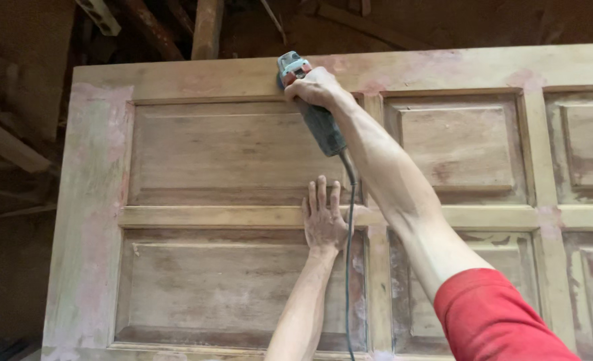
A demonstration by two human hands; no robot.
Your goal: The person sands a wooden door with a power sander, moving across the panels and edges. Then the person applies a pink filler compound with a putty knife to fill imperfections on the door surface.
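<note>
wooden panelled door [223, 160]: cut off at right and bottom edges. grinder [313, 107]: disc hidden behind head and right hand [315, 87]; cord [348, 267] cut off at bottom edge. red sleeve [493, 321]: cropped at bottom. rafters [176, 27]: dark, indistinct.

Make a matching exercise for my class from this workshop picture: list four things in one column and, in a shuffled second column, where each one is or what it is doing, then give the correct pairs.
Column one:
1. right hand
2. left hand
3. power cord
4. red sleeve

Column two:
A. hangs down from the tool's rear end
B. pressed flat on the middle rail of the panelled wooden door
C. covers the right upper arm, bottom right of the view
D. grips the electric sander against the door's top rail

Pairs: 1-D, 2-B, 3-A, 4-C
</note>
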